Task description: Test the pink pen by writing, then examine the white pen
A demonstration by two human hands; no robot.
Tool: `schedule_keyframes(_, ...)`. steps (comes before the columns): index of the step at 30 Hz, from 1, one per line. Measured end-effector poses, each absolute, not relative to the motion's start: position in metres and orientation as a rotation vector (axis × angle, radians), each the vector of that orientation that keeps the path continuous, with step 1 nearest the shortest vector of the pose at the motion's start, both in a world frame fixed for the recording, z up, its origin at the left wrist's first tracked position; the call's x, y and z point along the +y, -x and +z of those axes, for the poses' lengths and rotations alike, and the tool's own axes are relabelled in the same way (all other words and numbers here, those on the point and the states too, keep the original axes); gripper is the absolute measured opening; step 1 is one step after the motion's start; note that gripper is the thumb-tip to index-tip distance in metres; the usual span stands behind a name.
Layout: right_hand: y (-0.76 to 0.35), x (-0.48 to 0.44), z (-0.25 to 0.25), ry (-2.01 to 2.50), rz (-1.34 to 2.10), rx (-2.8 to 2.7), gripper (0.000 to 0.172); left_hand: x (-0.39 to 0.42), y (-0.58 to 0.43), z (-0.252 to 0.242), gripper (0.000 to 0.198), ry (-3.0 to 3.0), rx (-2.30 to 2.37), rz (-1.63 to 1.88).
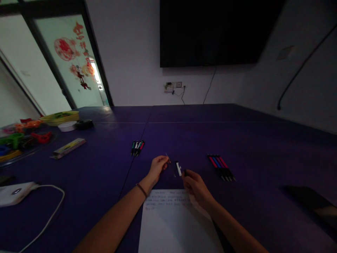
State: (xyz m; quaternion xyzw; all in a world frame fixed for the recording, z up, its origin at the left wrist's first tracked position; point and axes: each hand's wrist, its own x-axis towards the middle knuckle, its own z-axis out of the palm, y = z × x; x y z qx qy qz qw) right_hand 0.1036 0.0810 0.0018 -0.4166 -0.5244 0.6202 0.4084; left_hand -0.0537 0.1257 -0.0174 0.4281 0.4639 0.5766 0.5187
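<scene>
My left hand (159, 164) pinches a thin pen refill (169, 160), which slants down to the right above the table. Between my hands lies a white and black pen barrel (178, 168). My right hand (194, 183) is closed on a small black pen part (185, 173), mostly hidden by the fingers. A sheet of paper (176, 228) with handwritten lines at its top lies under my right wrist. Several assembled pens (221, 167) lie side by side to the right. Another group of pens (137, 148) lies to the left, beyond my left hand.
On the left of the purple table (105, 158) are a long box (68, 148), a yellow basket (59, 118), a roll of black tape (84, 124), colourful scissors (42, 137) and a white device (17, 193) with a cable. A dark flat object (310, 202) lies at the right.
</scene>
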Motion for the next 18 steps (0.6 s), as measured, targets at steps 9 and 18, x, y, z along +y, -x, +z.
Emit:
schedule_keyframes(9, -0.106, 0.092, -0.012, 1.375, 0.976, -1.583, 0.026, 0.125, 0.048, -0.016, 0.023, -1.215, 1.152, 1.15)
schedule_keyframes(18, -0.098, 0.089, -0.011, 1.415, 1.019, -1.641, 0.025, 0.123, 0.044, -0.016, 0.02, -1.204, 1.159, 1.185)
